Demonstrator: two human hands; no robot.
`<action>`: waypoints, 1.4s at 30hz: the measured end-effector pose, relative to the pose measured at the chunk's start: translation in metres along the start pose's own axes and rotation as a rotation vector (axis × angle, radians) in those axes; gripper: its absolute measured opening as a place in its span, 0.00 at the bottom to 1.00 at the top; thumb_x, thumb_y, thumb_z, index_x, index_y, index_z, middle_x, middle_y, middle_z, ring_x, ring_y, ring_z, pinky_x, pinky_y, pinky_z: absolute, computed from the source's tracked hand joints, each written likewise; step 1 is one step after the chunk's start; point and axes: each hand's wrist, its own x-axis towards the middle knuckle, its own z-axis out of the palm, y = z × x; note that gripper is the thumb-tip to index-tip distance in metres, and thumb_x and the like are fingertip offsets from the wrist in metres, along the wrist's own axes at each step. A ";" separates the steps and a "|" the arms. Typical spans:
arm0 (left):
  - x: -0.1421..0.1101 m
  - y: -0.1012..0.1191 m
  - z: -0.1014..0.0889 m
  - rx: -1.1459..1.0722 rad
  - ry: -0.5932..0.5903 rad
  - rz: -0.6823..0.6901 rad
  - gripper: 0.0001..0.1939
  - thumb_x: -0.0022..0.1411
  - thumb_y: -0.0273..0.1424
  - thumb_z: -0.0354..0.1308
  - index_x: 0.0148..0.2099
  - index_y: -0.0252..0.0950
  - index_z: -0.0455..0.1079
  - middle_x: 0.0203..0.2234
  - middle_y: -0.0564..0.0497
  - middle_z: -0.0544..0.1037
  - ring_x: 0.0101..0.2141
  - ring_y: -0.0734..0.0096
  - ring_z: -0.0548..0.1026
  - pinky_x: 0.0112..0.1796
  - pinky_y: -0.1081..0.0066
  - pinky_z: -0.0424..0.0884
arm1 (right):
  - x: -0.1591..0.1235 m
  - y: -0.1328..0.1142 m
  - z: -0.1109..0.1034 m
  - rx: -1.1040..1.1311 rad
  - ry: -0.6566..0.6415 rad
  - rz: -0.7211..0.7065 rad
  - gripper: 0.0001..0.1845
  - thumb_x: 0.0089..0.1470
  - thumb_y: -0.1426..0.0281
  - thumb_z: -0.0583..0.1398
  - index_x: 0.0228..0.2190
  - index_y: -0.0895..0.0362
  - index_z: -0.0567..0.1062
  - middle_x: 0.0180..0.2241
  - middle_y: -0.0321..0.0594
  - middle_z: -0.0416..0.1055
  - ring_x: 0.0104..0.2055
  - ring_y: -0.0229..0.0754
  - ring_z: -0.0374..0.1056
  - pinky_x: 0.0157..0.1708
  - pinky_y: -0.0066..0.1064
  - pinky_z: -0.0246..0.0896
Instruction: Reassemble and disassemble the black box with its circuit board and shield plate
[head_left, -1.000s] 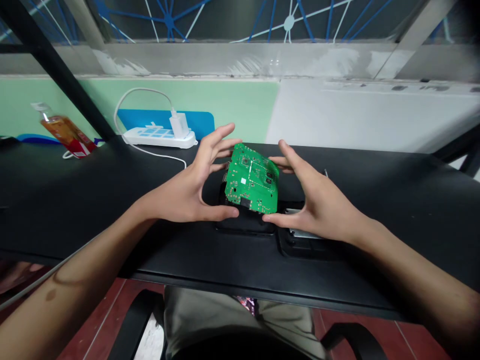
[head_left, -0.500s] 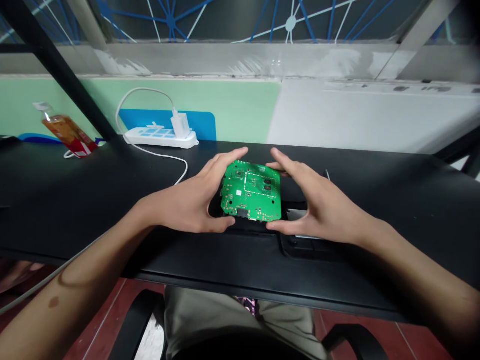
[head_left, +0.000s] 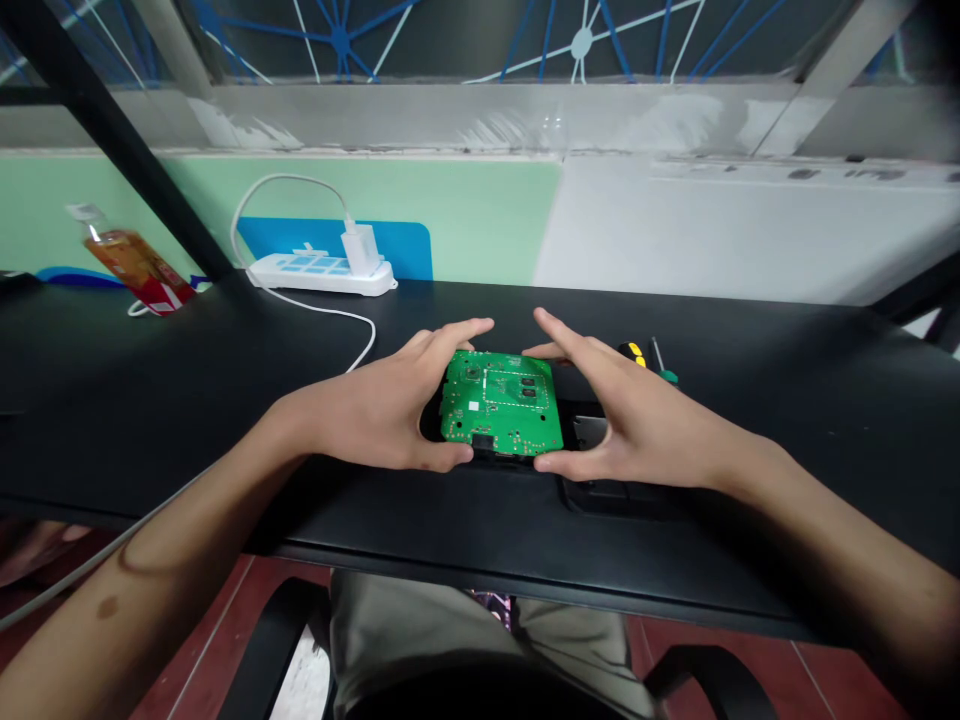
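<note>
A green circuit board lies nearly flat between my hands, low over the desk, with its dotted white outline and two dark chips facing up. My left hand grips its left side, thumb at the near corner and fingers along the far edge. On the opposite side, my right hand holds it the same way, thumb at the near right corner. Dark plastic shows just below the board; whether the two touch is hidden. A black plastic casing sits partly under my right hand, with a greyish metal piece in it.
Beyond my right hand lie a yellow-and-black handle and a green-handled screwdriver. At the back left are a white power strip, a plugged-in charger with a white cable, and a tilted drink bottle. The black desk ends near my lap.
Both hands have lowered the circuit board slightly toward the desk and toward me. The yellow-and-black handle and the green screwdriver handle have come into sight behind my right hand.
</note>
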 end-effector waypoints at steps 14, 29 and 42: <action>0.000 0.006 0.003 0.073 -0.096 -0.123 0.56 0.57 0.47 0.66 0.76 0.39 0.38 0.70 0.32 0.58 0.67 0.37 0.63 0.59 0.43 0.70 | 0.001 0.001 0.001 -0.025 -0.073 0.020 0.70 0.47 0.42 0.67 0.74 0.56 0.38 0.66 0.60 0.66 0.64 0.64 0.69 0.57 0.61 0.72; 0.001 0.003 0.004 0.071 -0.103 -0.146 0.57 0.56 0.49 0.67 0.76 0.37 0.40 0.69 0.32 0.59 0.66 0.38 0.65 0.60 0.44 0.68 | 0.001 0.002 0.001 -0.005 -0.084 0.029 0.70 0.47 0.41 0.67 0.74 0.55 0.38 0.66 0.59 0.66 0.65 0.64 0.68 0.61 0.63 0.68; 0.011 0.014 0.000 0.056 0.162 0.092 0.54 0.57 0.59 0.68 0.75 0.44 0.49 0.67 0.38 0.64 0.64 0.40 0.64 0.63 0.41 0.63 | 0.003 -0.009 0.003 0.020 0.268 -0.165 0.72 0.42 0.46 0.72 0.74 0.48 0.38 0.64 0.53 0.64 0.64 0.63 0.65 0.65 0.63 0.62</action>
